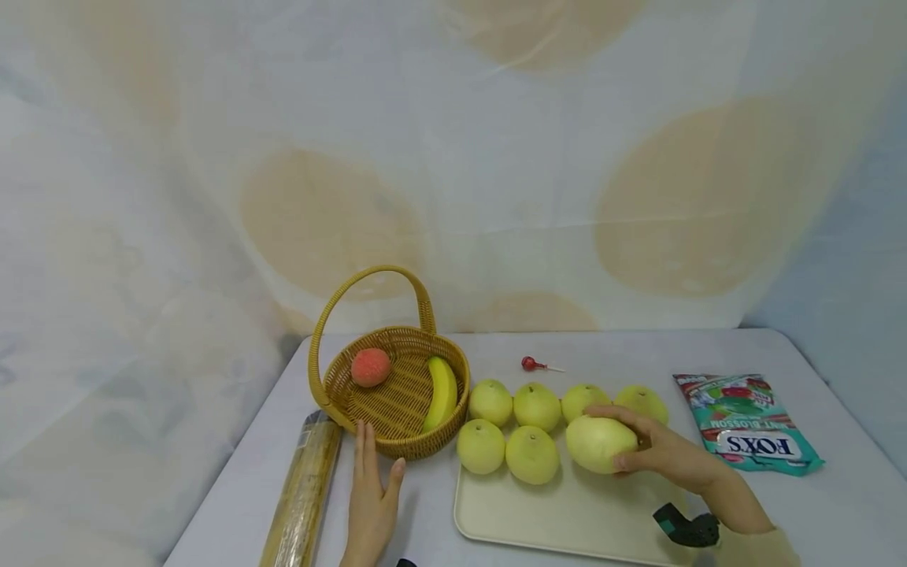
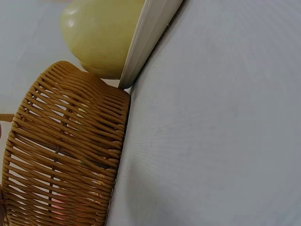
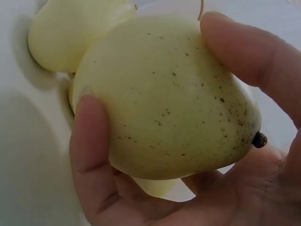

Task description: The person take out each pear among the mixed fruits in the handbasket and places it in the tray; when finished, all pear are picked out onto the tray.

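My right hand grips a pale yellow-green pear over the tray. In the right wrist view the pear shows dark speckles and a short dark stem, with thumb and fingers curled round it. Several similar pears stand in two rows at the tray's back. My left hand has straight fingers, at the front rim of a wicker basket. Whether the fingertips touch it is unclear. Inside the basket lie a red peach-like fruit and a banana.
A red lollipop lies behind the pears. To the right of the tray is a teal Fox's candy bag. A long wrapped golden-brown roll lies left of my left hand. Patterned cloth hangs behind the table.
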Available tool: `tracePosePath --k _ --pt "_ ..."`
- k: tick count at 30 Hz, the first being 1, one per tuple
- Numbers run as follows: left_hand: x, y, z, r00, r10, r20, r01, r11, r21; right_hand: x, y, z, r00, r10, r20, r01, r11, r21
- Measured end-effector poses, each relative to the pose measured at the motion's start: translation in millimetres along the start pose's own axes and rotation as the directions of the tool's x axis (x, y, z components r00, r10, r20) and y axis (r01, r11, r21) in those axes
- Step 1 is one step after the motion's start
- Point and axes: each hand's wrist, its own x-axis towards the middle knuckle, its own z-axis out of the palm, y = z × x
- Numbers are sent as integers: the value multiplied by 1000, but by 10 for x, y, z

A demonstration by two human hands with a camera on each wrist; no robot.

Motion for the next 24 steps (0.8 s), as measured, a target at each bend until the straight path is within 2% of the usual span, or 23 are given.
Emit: tracePosePath --k 3,5,9,14,17,20,24 --pt "-1 17 -6 1000 -3 -1 3 1000 2 3 -15 11 1000 24 -10 -25 999 -33" --pt "-3 25 -10 1000 -5 -1 5 1000 3 8 -24 18 999 29 -38 -32 995 -94" --pt "-6 25 -15 1000 -7 2 7 1000 7 15 -30 21 995 1 -99 -19 984 -179" --pt "-9 7 -13 1000 -6 -3 6 1000 9 28 -46 21 993 -50 -108 32 987 -158" --pt "-4 -1 -7 1000 -4 -6 4 1000 5 45 -62 37 989 -57 -135 30 981 -194" --pt "1 -3 -7 1000 -4 -5 4 1000 5 65 -81 64 979 -74 -191 20 961 -274" --pt "0 5 -15 1000 -10 -1 10 1000 3 86 -105 100 952 -98 -289 -20 924 -381"
